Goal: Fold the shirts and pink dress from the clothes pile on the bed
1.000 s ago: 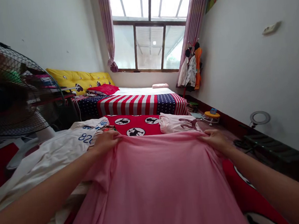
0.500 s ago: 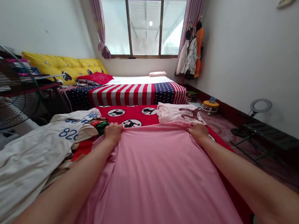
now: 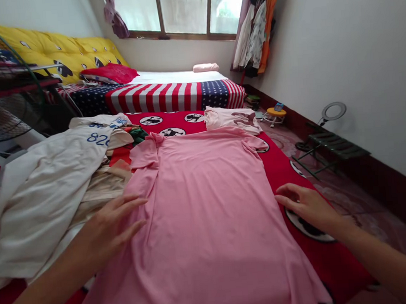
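Pink short-sleeved T-shirt lies spread flat down the middle of the bed, collar toward the far end and hem running out of view at the near edge. Along the bed's left side sits a heap of clothes, topped by a white garment with blue numerals. Left hand is open, fingers spread, at the shirt's left side, holding nothing. The shirt's left sleeve is bunched, its right sleeve lying flatter. Beyond the collar lies a pale pink T-shirt. Right hand is open and empty, just beside the shirt's right edge, over a strip of open red bedspread that reaches the bed's right edge.
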